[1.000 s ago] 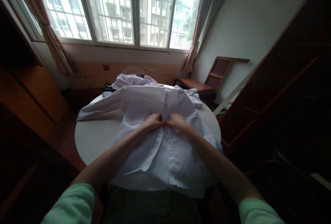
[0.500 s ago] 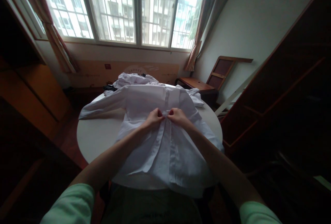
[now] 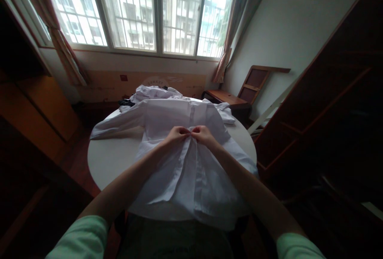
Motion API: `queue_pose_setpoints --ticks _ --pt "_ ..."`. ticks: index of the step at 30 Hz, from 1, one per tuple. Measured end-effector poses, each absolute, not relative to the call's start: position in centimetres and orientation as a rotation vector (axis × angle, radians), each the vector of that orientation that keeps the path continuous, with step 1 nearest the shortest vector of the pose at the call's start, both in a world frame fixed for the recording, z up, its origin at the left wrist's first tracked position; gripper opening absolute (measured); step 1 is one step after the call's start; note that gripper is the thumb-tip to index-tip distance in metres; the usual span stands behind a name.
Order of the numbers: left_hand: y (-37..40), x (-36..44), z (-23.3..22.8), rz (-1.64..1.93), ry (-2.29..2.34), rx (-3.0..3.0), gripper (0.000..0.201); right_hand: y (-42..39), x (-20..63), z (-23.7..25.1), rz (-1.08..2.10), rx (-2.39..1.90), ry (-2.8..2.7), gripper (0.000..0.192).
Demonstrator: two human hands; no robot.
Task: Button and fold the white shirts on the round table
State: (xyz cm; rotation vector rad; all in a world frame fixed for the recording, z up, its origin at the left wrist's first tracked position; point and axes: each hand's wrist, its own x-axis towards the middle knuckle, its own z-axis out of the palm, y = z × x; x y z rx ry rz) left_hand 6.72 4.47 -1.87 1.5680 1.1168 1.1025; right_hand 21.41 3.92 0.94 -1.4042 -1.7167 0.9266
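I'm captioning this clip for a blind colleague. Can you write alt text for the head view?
Both hands, left hand and right hand, pinch the front placket of a white shirt spread on a round white table. More white clothes lie at its far edge, below a barred window.

One head-worn camera looks forward and down, close over the round counter (image 3: 107, 159) at frame centre, facing the window (image 3: 134, 12) across the top.

Bare table (image 3: 110, 159) left of shirt (image 3: 191, 171), clothes pile (image 3: 154, 91) blocks far edge
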Motion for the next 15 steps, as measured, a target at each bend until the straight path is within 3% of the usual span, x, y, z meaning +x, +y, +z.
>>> queue_pose_setpoints --ticks 6,11,15 --pt "4.5 7.2 -2.6 1.068 1.155 1.456 0.013 3.7 21.6 0.7 0.94 -1.453 -1.686 0.007" --pt "4.4 7.1 -2.9 1.059 1.145 1.386 0.015 3.8 21.1 2.7 0.736 -1.513 -1.822 0.009" --pt "4.4 6.9 -3.1 1.069 1.142 1.352 0.019 3.8 20.7 1.2 0.549 -1.515 -1.885 0.006"
